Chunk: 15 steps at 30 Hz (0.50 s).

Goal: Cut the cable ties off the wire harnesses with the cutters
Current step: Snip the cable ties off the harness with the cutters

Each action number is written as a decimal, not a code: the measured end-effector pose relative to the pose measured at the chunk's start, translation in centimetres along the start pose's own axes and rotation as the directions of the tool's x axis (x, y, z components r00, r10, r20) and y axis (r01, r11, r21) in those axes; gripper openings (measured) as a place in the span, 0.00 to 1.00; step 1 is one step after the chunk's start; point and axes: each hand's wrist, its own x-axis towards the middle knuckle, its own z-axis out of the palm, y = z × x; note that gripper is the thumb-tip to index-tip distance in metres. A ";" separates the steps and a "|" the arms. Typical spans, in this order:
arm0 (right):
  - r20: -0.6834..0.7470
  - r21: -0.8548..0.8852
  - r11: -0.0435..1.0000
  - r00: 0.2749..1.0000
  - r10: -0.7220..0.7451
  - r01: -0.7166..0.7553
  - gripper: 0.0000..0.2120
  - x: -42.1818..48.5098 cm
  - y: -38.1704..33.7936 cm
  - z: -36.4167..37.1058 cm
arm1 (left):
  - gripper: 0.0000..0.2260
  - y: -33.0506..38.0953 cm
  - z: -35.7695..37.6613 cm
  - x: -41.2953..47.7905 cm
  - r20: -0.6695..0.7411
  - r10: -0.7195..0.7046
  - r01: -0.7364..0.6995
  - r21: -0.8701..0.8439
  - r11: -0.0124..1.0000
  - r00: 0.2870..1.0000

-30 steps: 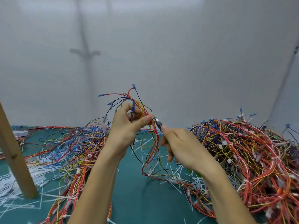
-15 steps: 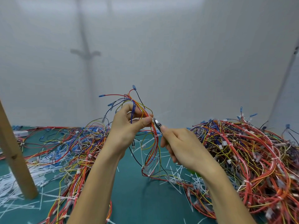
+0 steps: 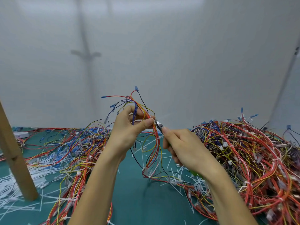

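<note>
Your left hand (image 3: pixel 128 133) pinches a wire harness (image 3: pixel 146 120) | your right hand (image 3: pixel 183 148) grips the cutters (image 3: pixel 158 124), tip touching the wires | big harness pile (image 3: pixel 243 159) at right

The harness (image 3: pixel 156 143) has been lowered slightly by the left hand (image 3: pixel 126 133), its thumb brought nearer the cutters (image 3: pixel 159 125).

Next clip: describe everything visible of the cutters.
The cutters are mostly hidden in the right hand, which grips them. Only the small grey metal head shows past the index fingertip, pointing up and left, its tip at the held wire harness beside the thumb of the left hand. A bit of green handle shows below the palm. Whether the blades are open cannot be told.
</note>
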 end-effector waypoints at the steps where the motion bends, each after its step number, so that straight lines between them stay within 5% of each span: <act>1: -0.001 0.000 1.000 1.000 -0.005 0.005 0.28 0.0 0.0 -0.1 | 0.12 0.0 0.0 0.0 -0.003 -0.005 0.005 0.004 1.000 1.000; 11: -0.001 0.071 0.997 1.000 -0.008 0.008 0.28 -0.1 -0.1 -0.1 | 0.12 -0.2 0.0 0.2 -0.075 -0.039 0.040 0.006 0.999 0.996; 15: -0.091 0.310 0.949 0.992 0.092 -0.059 0.26 0.2 -0.1 -0.2 | 0.12 -0.2 -0.4 0.3 -0.106 -0.077 0.071 -0.054 0.996 0.991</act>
